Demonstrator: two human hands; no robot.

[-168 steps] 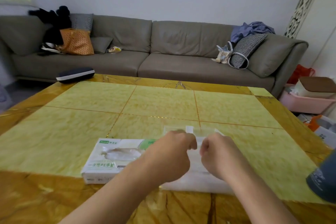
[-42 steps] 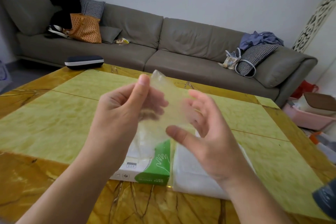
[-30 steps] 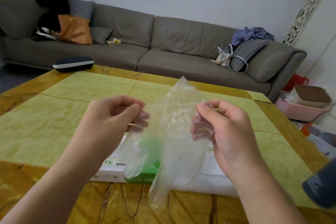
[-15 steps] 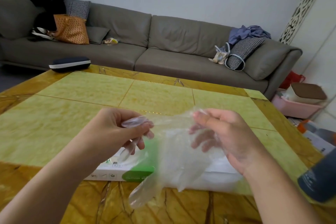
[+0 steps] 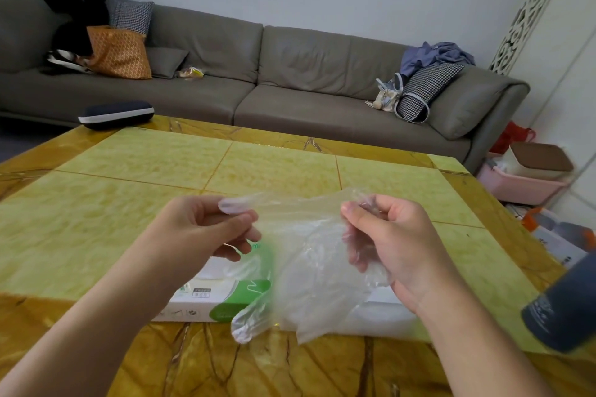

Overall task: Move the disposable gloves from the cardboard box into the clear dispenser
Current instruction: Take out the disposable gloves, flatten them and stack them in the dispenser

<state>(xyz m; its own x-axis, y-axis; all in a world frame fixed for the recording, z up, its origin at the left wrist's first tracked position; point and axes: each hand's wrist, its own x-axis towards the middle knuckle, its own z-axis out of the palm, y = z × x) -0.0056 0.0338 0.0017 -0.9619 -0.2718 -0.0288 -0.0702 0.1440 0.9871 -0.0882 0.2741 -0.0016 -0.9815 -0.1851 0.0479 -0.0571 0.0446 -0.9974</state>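
- Head view: left hand (image 5: 200, 232) is pinching one top corner of a clear disposable glove (image 5: 309, 261), fingers curled round the film.
- Right hand (image 5: 390, 242) is gripping the opposite top corner, fingers curled, film bunching inside them.
- Glove is hanging stretched between both hands above the table (image 5: 129, 209), its finger ends dangling toward the near edge.
- White and green cardboard box (image 5: 213, 303) is lying flat on the table, below the left hand, partly showing through the glove.
- Clear dispenser (image 5: 383, 313) is sitting just right of the box, under the right hand; mostly hidden, so cannot tell if the two are touching.
- Dark cylinder (image 5: 564, 309) is showing at the right edge, blurred.
- Dark case (image 5: 116, 113) is lying at the table's far left corner.
- Grey sofa (image 5: 258, 80) is standing behind the table, carrying an orange bag (image 5: 119, 53) and a checked cushion (image 5: 425, 90).
- Pink bin (image 5: 522, 184) is sitting on the floor, right of the table.
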